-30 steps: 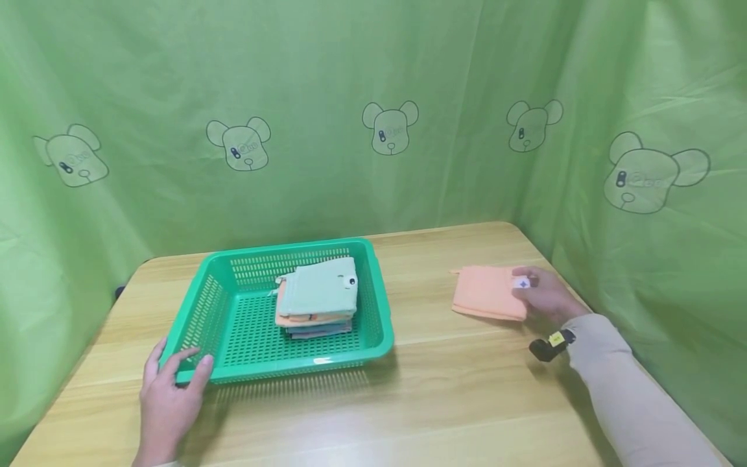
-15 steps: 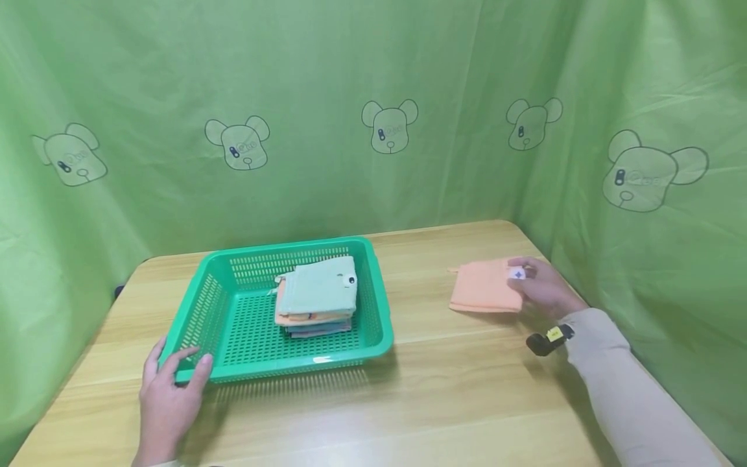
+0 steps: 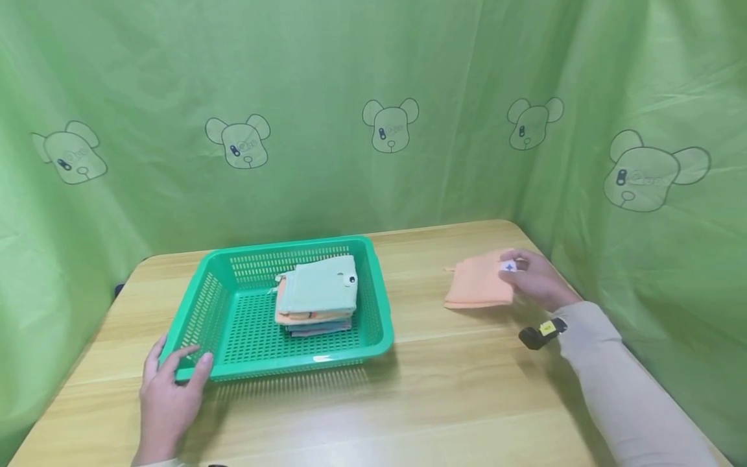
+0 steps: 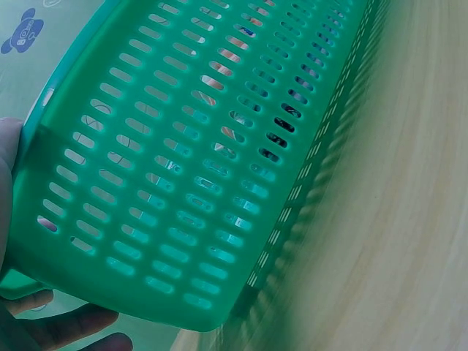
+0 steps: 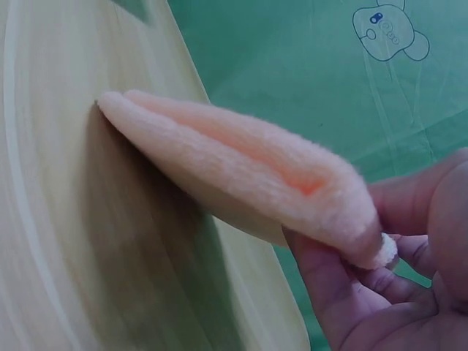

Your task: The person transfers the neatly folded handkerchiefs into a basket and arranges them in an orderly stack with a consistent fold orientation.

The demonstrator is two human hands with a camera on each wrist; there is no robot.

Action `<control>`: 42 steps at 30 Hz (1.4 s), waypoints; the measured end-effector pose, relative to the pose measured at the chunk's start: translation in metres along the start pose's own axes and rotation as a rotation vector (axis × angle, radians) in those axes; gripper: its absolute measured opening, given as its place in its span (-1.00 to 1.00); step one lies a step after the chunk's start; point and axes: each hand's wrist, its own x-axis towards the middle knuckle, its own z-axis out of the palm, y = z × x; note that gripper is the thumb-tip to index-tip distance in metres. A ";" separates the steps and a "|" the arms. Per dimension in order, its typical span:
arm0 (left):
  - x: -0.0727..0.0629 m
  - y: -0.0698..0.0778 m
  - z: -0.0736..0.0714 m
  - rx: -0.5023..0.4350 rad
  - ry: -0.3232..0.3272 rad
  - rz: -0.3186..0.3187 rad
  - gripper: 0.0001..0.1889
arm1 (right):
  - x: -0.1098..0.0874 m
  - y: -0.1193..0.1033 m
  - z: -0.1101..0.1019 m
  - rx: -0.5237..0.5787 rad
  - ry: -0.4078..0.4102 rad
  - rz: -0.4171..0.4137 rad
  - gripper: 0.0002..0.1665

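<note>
My left hand (image 3: pixel 169 402) grips the near left corner of a green plastic basket (image 3: pixel 292 367), its fingers and thumb spread around the rim. Inside, on the right half, sits a stack of folded towels (image 3: pixel 321 285) with a pale green one on top. My right hand (image 3: pixel 538 279) pinches the right edge of a folded peach towel (image 3: pixel 478 280) between thumb and fingers. In the right wrist view the peach towel (image 5: pixel 241 157) is tilted, its held end raised above the table, the far end close to the surface. The left wrist view shows the basket's slotted side wall (image 4: pixel 168 168).
The wooden table (image 3: pixel 408 402) extends around the basket. A green curtain (image 3: pixel 315 65) with bear-head outlines encloses the back and sides. A black wrist device (image 3: pixel 539 334) with a yellow label is on my right wrist.
My right hand has raised the held side of the peach towel and drawn it slightly left and away from me. My left hand and the basket have stayed in place.
</note>
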 end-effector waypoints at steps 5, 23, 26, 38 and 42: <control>0.000 0.000 0.000 -0.002 -0.008 -0.003 -0.50 | 0.001 -0.005 0.003 0.052 -0.007 0.011 -0.33; 0.000 -0.001 0.000 0.000 -0.007 -0.013 -0.50 | 0.001 -0.025 0.006 0.069 -0.009 -0.027 -0.36; 0.000 -0.002 0.000 0.001 -0.009 -0.015 -0.50 | 0.002 -0.027 0.007 0.068 -0.007 -0.025 -0.36; 0.000 -0.002 0.000 -0.002 -0.003 -0.012 -0.50 | 0.003 -0.037 0.011 0.105 -0.018 -0.051 -0.35; 0.000 -0.003 0.000 -0.001 -0.004 -0.019 -0.49 | 0.004 -0.039 0.013 0.113 -0.011 -0.078 -0.37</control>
